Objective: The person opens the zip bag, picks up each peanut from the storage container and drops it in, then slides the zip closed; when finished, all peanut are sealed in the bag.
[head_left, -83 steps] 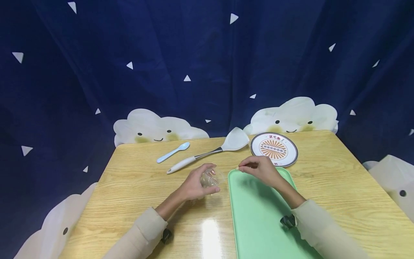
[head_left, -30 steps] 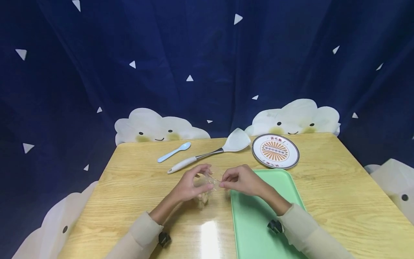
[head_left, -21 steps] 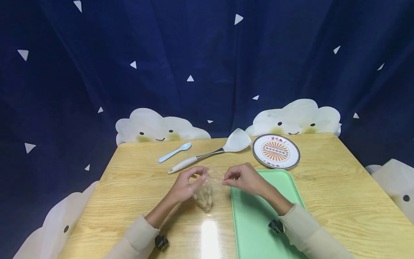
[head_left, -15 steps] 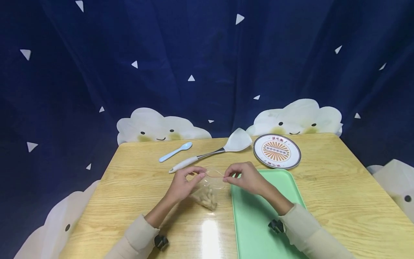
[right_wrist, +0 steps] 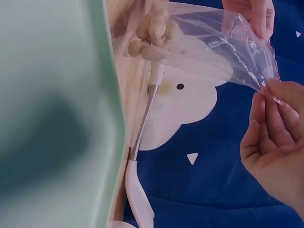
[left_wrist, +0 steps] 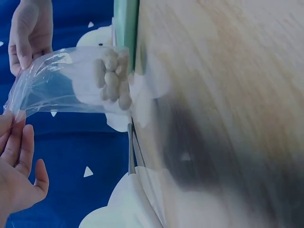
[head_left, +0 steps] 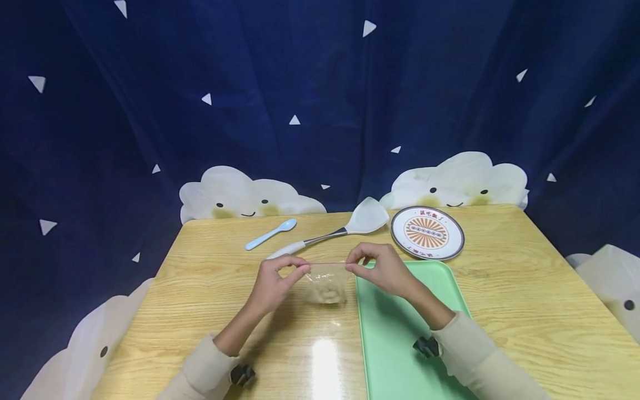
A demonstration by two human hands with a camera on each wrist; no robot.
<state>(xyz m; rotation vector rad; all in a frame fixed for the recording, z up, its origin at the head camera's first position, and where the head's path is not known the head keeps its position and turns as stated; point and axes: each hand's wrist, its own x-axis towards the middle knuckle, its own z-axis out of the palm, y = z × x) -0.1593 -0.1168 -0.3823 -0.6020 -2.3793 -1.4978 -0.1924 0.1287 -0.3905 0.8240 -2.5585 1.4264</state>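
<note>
A clear zip-lock bag hangs over the table between my two hands, its mouth pulled into a straight line with a reddish strip along it. Peanuts in their shells lie in the bottom of the bag. My left hand pinches one top corner between thumb and fingers. At the opposite corner, my right hand pinches the edge in the same way, above the far left part of the green tray.
Behind the hands lie a white spatula with its handle pointing left and a light blue spoon. A patterned plate sits just beyond the tray. A dark blue curtain closes off the table's far side.
My right hand has come from the tray's far left corner to the bag's mouth. The mouth, rounded and gaping half a second ago, is now stretched flat between both hands.
</note>
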